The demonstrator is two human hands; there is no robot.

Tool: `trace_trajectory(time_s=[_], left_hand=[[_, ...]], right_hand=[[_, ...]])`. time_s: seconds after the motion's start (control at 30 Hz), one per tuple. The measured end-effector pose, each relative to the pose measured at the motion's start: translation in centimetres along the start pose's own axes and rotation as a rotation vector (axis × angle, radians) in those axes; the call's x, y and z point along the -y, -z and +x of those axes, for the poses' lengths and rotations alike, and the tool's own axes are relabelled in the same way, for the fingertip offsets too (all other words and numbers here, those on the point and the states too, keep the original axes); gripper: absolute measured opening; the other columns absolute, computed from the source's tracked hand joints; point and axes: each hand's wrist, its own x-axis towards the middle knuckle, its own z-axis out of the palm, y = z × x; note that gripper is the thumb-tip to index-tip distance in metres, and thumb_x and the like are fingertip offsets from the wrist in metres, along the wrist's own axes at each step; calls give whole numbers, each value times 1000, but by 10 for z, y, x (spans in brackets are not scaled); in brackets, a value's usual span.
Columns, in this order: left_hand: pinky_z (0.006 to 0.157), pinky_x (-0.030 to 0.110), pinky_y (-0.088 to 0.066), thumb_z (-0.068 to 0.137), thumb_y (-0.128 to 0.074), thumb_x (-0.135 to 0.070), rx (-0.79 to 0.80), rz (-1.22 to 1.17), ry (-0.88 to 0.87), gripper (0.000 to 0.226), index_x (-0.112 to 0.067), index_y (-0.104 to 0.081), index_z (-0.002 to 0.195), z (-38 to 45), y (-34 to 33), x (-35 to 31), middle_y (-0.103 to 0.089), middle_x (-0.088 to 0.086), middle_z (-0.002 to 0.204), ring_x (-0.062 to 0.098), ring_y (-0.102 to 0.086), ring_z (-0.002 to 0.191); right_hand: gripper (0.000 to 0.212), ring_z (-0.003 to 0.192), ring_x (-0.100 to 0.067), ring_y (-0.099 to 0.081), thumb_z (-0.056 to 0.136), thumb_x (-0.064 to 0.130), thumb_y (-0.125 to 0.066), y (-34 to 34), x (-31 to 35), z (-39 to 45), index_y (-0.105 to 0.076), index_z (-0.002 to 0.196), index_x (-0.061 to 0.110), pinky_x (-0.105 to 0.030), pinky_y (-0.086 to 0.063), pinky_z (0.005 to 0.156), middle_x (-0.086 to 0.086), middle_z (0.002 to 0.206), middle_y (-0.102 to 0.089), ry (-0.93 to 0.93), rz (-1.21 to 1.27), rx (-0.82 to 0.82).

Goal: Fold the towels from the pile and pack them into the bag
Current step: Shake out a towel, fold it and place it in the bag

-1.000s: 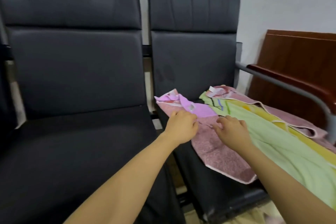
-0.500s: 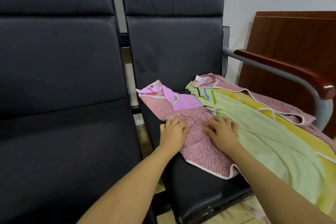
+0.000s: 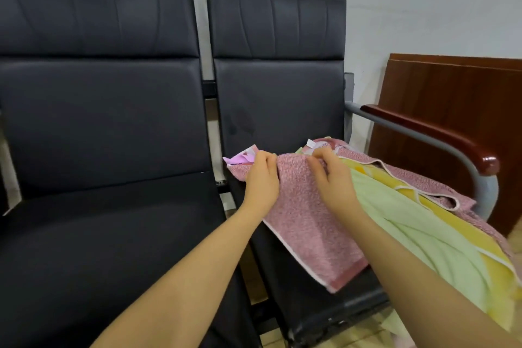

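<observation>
Near hem: the pink towel's white-bound end hangs over the front lip of the right chair seat, at about 5 o'clock from both hands. No grip is on it.
Towel's long axis: it runs from that near hem, at 5 o'clock, up to the held fold at 11 o'clock, slanting across the seat and not square to its front edge.
Left hand: its grip pinches the far folded edge of the pink towel at the fold's left end, fingers curled over the cloth.
Right hand: its grip pinches the same folded edge, at 3 o'clock from the left hand and just beside it, with a short span of fold showing between the two.
Governing relation: nearly all the towel lies toward the person from the grips, so I judge the coming move is a lift or a pull along that slanting axis. Both hands sit equally near the fold, while the loose hem trails nearest the body.
Pile: green, yellow and another pink towel lie touching the right hand at 3 o'clock, and they overlap the held towel's right side.
Risk, as a judgement: lifting may drag the green layer along.
Lilac cloth: it pokes out just past the left hand at 11 o'clock.
Bag: none is in view.
Armrest: it stands beyond the pile at 2 o'clock.
</observation>
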Motion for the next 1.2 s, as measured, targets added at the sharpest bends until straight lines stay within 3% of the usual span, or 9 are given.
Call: trace_trajectory(time_s=[0.1, 0.17, 0.4, 0.57, 0.77, 0.87, 1.0, 1.13, 1.2], left_hand=[[65, 13, -36, 104, -31, -16, -103, -62, 19, 21, -8, -44, 90, 4, 25, -19, -40, -4, 74, 4, -37, 64], [78, 22, -36, 105, -29, -23, -158, -38, 8, 22, -11, -44, 92, 6, 47, -28, -42, -6, 75, 1, -43, 64], [63, 28, -39, 97, -43, -46, -180, 230, -78, 37, -15, -46, 77, -17, 168, -17, -50, -5, 71, 9, -49, 67], [89, 46, -45, 90, -55, -50, -242, 515, -3, 33, -19, -56, 77, -60, 252, 37, -56, -3, 79, 15, -56, 78], [83, 32, -30, 93, -54, -41, -302, 844, 13, 26, -18, -61, 84, -105, 318, 83, -53, -5, 81, 14, -53, 82], [83, 31, -27, 94, -47, -47, -202, 1024, 104, 32, -21, -65, 98, -115, 332, 105, -55, -4, 96, 16, -53, 95], [104, 37, -22, 89, -17, -64, 40, 1076, 78, 66, -29, -50, 133, -115, 320, 113, -46, -3, 137, 18, -39, 128], [117, 44, 7, 100, -11, -54, 482, 1123, 277, 56, -34, -13, 152, -118, 303, 137, 0, -2, 161, 23, 7, 147], [117, 43, 11, 99, -7, -55, 554, 1153, 424, 59, -33, -1, 153, -123, 307, 158, 10, 1, 160, 25, 14, 146]], right_hand=[[12, 75, -8, -54, 99, 23, -49, -6, 33, 11, -56, 91, 17, -33, -48, 72, 9, 79, -56, 105, 11, 12], [12, 77, -8, -56, 99, 24, -49, -15, 54, 13, -56, 92, 18, -35, -50, 73, 8, 82, -58, 149, 15, 25], [3, 81, -2, -58, 93, 18, -60, -75, 120, -15, -61, 91, 19, -15, -44, 75, 10, 84, -62, 173, 231, 217], [13, 82, 2, -57, 92, 13, -61, -143, 163, -53, -62, 92, 27, -11, -44, 76, 15, 86, -62, 141, 331, 429], [11, 82, 2, -56, 92, 18, -60, -196, 178, -88, -63, 94, 28, -14, -45, 77, 13, 90, -63, 59, 327, 546], [7, 86, -8, -58, 94, 30, -57, -205, 160, -97, -64, 95, 30, -34, -47, 89, 13, 93, -62, 49, 92, 533], [40, 118, -13, -52, 100, 47, -37, -200, 137, -112, -58, 126, 25, -39, -21, 104, 8, 127, -59, 45, -370, 660], [52, 146, -13, -13, 103, 46, -16, -203, 106, -127, -22, 151, 27, -48, -2, 115, 7, 159, -17, -23, -673, 929], [54, 148, -12, 1, 103, 46, -10, -209, 96, -128, -8, 154, 27, -46, 6, 116, 8, 161, -2, -2, -788, 994]])
